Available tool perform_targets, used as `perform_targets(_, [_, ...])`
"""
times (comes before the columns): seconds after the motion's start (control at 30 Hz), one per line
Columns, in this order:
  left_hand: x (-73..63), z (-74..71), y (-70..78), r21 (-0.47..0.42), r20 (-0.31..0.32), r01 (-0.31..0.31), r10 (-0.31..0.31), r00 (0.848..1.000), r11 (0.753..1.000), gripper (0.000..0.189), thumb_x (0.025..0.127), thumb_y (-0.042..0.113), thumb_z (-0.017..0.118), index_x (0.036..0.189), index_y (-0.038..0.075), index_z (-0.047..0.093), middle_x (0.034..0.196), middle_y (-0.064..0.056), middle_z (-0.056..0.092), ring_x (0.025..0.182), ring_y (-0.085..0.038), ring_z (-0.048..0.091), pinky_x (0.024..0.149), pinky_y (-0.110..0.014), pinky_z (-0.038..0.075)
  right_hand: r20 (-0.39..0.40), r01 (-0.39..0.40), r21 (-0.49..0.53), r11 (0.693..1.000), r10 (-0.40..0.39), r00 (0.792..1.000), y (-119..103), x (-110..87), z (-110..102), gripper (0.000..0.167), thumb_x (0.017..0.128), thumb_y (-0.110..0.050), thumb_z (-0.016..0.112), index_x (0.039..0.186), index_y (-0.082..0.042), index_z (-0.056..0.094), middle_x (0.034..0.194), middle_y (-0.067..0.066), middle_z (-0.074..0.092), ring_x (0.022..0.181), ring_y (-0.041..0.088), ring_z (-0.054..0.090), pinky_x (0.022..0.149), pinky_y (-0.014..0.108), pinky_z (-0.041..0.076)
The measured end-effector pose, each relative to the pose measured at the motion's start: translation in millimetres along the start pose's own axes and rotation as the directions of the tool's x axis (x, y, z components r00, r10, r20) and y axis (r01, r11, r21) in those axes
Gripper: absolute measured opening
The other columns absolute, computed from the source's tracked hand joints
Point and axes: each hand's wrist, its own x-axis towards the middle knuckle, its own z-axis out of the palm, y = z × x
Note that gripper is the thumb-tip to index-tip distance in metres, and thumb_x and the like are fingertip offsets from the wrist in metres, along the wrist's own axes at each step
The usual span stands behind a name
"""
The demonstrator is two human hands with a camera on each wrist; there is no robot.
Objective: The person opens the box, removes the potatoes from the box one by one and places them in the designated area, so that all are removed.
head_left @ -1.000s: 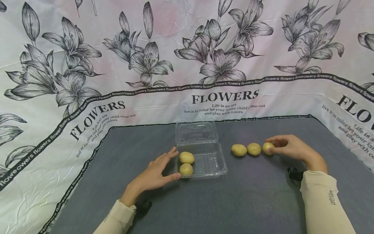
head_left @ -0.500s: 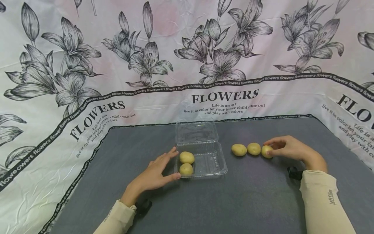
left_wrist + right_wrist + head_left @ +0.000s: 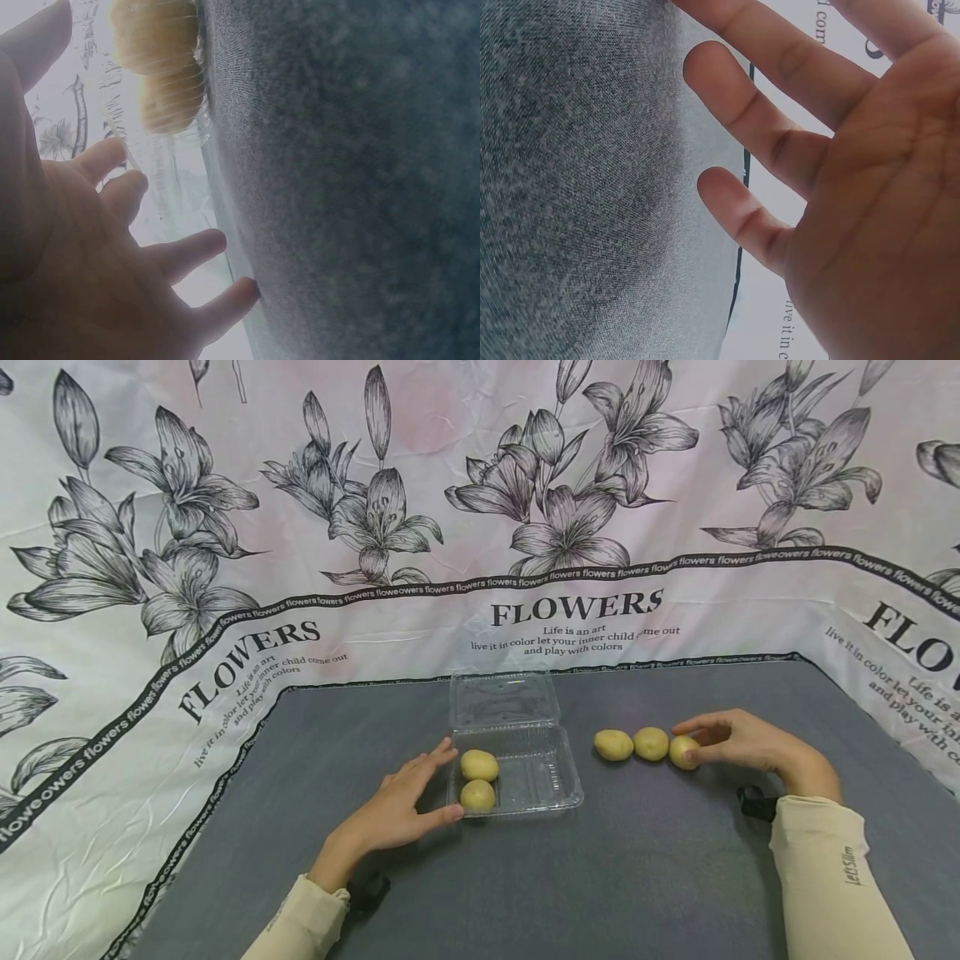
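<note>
In the head view, my right hand (image 3: 750,743) pinches the rightmost yellow potato (image 3: 682,753) between thumb and fingers at table level. Two more potatoes, a middle one (image 3: 651,744) and a left one (image 3: 613,745), lie in a row beside it. A clear plastic clamshell box (image 3: 536,777) stands with its lid (image 3: 504,700) folded back. Inside, along its left side, sit a rear potato (image 3: 479,766) and a front potato (image 3: 477,796). My left hand (image 3: 390,810) rests with spread, straight fingers at the box's left side. The right wrist view shows fingers (image 3: 739,94) but no potato.
A grey cloth (image 3: 600,877) covers the table. Behind it and along both sides hangs a white flower-printed sheet (image 3: 420,635) with black lettering.
My right hand has shifted slightly left with the rightmost potato, bringing it closer to the middle one. The left hand, the box and the other potatoes have stayed in place.
</note>
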Motion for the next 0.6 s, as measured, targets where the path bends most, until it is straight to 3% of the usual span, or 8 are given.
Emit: perform_targets(0.6, [0.5,0.7,-1.2,0.008,-0.01,-0.012,0.012,1.0,1.0,0.086,0.094,0.061,0.063,0.163,0.027,0.026,0.172,0.011,0.011,0.157,-0.041,0.019,0.114,-0.077,0.015,-0.001,0.001,0.009,1.0,-0.001,1.0,-5.5,-3.3,-0.3,0.059,0.095,-0.035,0.073,0.142,-0.002,0.058,0.134,0.027,0.064,0.118,0.039,0.065,0.094,0.057,0.052])
